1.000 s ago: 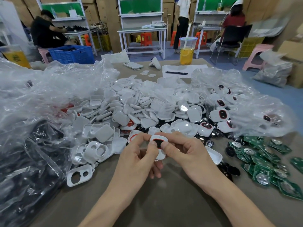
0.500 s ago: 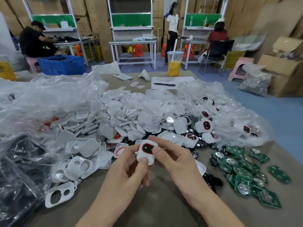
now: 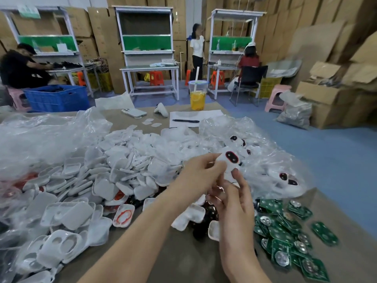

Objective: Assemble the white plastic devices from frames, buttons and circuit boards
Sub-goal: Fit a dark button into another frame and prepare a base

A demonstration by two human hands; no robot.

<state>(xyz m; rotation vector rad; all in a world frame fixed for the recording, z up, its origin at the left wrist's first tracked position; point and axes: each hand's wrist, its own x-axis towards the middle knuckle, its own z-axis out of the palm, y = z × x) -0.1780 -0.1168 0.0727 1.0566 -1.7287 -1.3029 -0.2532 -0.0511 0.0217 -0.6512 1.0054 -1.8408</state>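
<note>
A white plastic device (image 3: 230, 160) with a black, red-ringed button face is lifted above the table, in front of the bag of finished devices (image 3: 285, 179). My left hand (image 3: 201, 171) pinches its upper part between thumb and fingers. Just below it is my right hand (image 3: 234, 198), whose straight index fingertip touches the device's lower edge; its thumb stays off it. Loose white frames and shells (image 3: 122, 170) are heaped to the left and middle. Green circuit boards (image 3: 285, 231) lie at the right, with black buttons (image 3: 201, 229) beside them.
Crumpled clear plastic bags (image 3: 40, 139) cover the left side of the table. At the far edge stand a cup of yellow drink (image 3: 197, 97), a white phone (image 3: 134, 112) and a pen (image 3: 185, 120) on paper. Other people work at benches behind.
The device has risen up and to the right, toward the bag of finished devices. My right hand has loosened from a two-handed hold to a fingertip touch.
</note>
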